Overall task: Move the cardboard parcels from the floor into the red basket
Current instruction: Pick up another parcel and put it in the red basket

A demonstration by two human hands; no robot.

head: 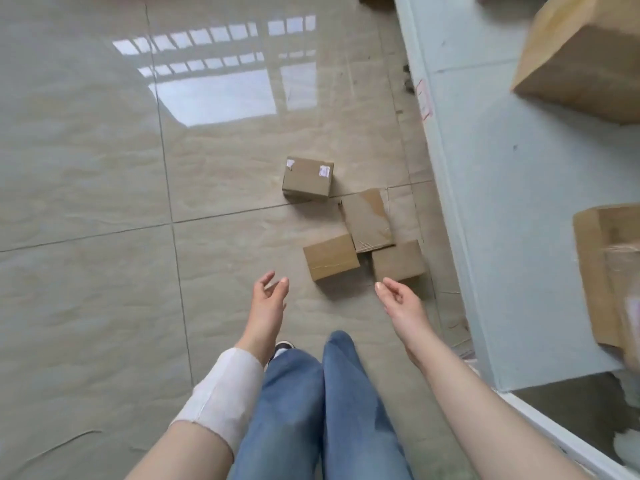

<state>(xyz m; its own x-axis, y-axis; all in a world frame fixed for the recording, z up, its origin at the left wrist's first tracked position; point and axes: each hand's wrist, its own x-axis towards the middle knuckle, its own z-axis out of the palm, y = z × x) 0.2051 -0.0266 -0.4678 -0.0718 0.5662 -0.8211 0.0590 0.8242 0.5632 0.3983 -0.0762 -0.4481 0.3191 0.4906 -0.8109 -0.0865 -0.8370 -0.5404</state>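
The glossy tiled floor (104, 168) takes up most of what I can see, and along the right side runs a pale tabletop (502, 202) carrying a big cardboard box (585, 53) and an open carton (595, 271) nearer the person. Four small parcels lie on the floor close to its edge. A labelled parcel (307, 178) sits farthest out, slightly apart. A flattened-looking parcel (367, 220) leans over the two nearest ones, the left parcel (330, 256) and the right parcel (398, 259). The person stands over them in jeans. Both arms reach down, with the left hand (268, 299) and right hand (398, 299) empty and their fingers loosely curved. The right hand is just short of the right parcel. I'd say this is the reach for a pick-up. The next move would be bending lower and closing on a near parcel. The red basket is nowhere in sight, so carrying will mean turning away.
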